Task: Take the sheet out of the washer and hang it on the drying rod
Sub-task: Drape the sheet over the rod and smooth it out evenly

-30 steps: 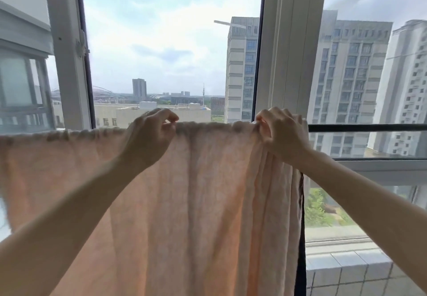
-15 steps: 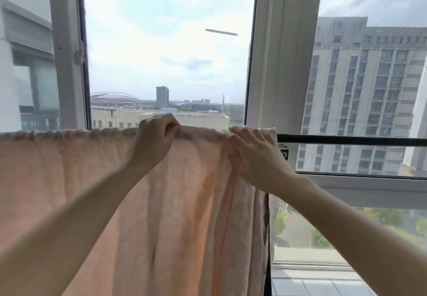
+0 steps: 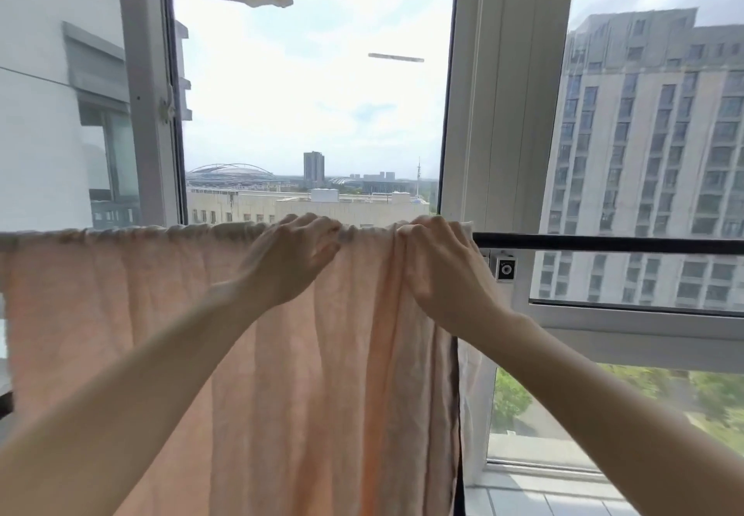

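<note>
A peach, crinkled sheet [image 3: 201, 354] is hanging in soft vertical folds over the thin black drying rod [image 3: 604, 242] across mid-frame. Both hands are at its gathered top edge — the left hand [image 3: 290, 261] is pinching a bunch of cloth, the right hand [image 3: 439, 270] is curling its grip over the sheet's right end.

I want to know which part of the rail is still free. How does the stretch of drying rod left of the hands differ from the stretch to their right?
Left of the left hand, the drying rod is wrapped by the bunched top edge of the peach sheet and cannot be seen. Right of the right hand, the drying rod is bare, dark and free. Both stretches run level in front of the window frame.
</note>
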Tool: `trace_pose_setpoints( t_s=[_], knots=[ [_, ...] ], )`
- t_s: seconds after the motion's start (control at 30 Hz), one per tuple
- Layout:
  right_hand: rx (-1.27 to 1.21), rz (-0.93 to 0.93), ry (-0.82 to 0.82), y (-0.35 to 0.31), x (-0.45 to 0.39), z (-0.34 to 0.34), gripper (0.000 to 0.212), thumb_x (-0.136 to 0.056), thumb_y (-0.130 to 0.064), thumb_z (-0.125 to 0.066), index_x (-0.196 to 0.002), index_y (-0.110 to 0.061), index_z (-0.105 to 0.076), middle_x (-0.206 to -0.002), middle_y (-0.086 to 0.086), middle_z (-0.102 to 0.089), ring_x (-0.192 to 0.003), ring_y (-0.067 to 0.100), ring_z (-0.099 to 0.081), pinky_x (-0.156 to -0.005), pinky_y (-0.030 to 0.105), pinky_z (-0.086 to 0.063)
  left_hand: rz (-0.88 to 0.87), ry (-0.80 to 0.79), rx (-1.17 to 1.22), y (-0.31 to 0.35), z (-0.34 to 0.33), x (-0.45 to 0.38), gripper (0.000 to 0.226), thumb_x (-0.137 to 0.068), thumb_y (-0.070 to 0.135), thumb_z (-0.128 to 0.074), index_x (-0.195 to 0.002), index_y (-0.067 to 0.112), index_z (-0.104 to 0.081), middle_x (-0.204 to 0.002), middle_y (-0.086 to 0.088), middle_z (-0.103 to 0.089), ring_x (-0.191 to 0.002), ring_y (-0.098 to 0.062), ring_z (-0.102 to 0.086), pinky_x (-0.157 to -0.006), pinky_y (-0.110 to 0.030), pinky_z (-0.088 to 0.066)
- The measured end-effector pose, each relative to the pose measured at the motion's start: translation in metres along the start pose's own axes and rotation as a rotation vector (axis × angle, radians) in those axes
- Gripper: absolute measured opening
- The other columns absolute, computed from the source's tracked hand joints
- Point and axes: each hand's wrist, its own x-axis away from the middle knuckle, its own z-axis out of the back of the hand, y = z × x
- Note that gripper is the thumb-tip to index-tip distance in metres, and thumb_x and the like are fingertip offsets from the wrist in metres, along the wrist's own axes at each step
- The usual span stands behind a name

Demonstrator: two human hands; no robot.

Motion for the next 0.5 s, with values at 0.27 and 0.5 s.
trace_pose_setpoints(
  t_s=[0.27, 0.5],
  knots=[
    [-0.134, -0.609, -0.118, -0.004, 0.008, 0.005, 0.066, -0.091, -0.051, -0.055, -0.136, -0.024, -0.015, -0.124, 0.011, -0.043, -0.089, 0.027, -0.055, -0.067, 0.034, -0.041, -0.049, 0.082, -0.091, 0.001, -0.024, -0.002, 0.038, -0.098, 0.048, -0.041, -0.125, 0.030, -0.060, -0.116, 0.010, -0.065, -0.104, -0.024, -0.059, -0.088, -0.045, -0.041],
    [-0.165, -0.675, 0.041, -0.019, -0.013, 0.002, 0.075, -0.083, -0.048, -0.067, -0.134, -0.020, -0.020, -0.100, 0.002, -0.058, -0.093, 0.027, -0.060, -0.073, 0.040, -0.050, -0.004, 0.033, 0.011, 0.015, -0.020, -0.008, 0.041, -0.100, 0.053, -0.035, -0.126, 0.034, -0.060, -0.121, 0.012, -0.064, -0.110, -0.023, -0.056, -0.093, -0.044, -0.039]
  ],
)
